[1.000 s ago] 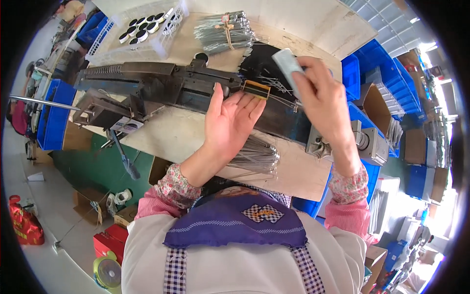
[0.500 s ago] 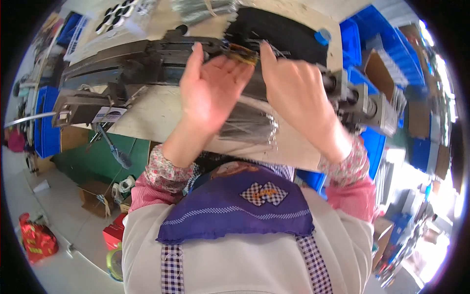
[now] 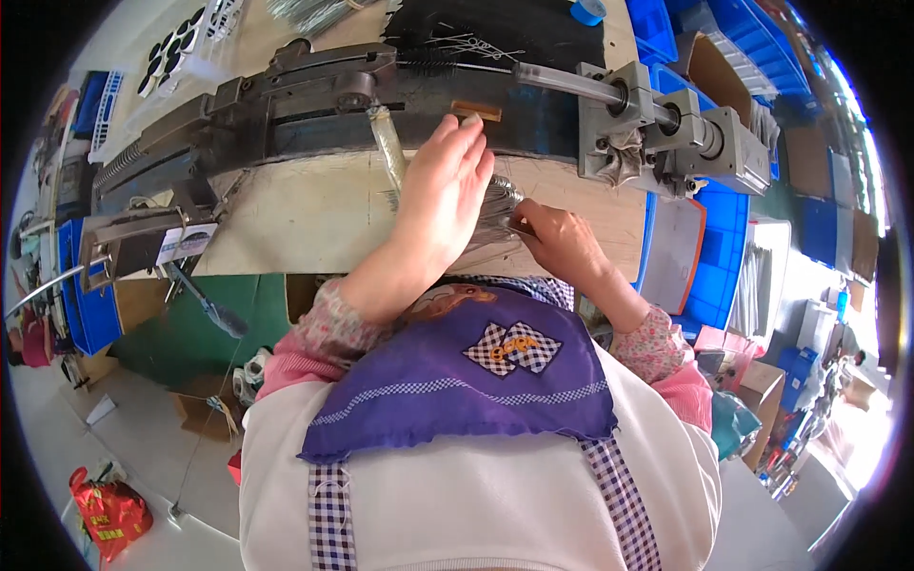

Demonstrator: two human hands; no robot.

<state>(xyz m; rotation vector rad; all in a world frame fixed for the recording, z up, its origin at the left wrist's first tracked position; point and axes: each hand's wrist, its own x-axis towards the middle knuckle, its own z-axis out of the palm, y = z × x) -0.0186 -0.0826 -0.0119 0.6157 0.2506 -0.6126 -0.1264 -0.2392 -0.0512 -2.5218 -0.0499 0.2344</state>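
A long dark metal bench machine [image 3: 314, 105] runs across the worktable. My left hand [image 3: 443, 195] is raised in front of it, fingers stretched out and holding nothing, beside a lever handle wrapped in clear tape [image 3: 387, 147]. Close to its fingertips, a small brownish block [image 3: 476, 111] lies on the machine bed. Lower and to the right, my right hand [image 3: 566, 247] has its fingers closed at the end of a bundle of thin metal wires [image 3: 493, 217]. Between the machine's clamp and its right-hand spindle [image 3: 571, 84] stretches a thin rod with a dark, spiral-looking part [image 3: 428, 65].
Several looped wire pieces [image 3: 471, 43] lie on a black mat [image 3: 543, 33] behind the machine, near a blue tape roll [image 3: 588, 10]. More wires [image 3: 319, 11] and black-and-white round parts [image 3: 171, 57] are at the back left. Blue bins [image 3: 724, 257] stand at the right.
Both hands have come away from the middle of the machine. My right hand has dropped to the wire bundle; my left has moved slightly right and down. The rod by the spindle is now uncovered.
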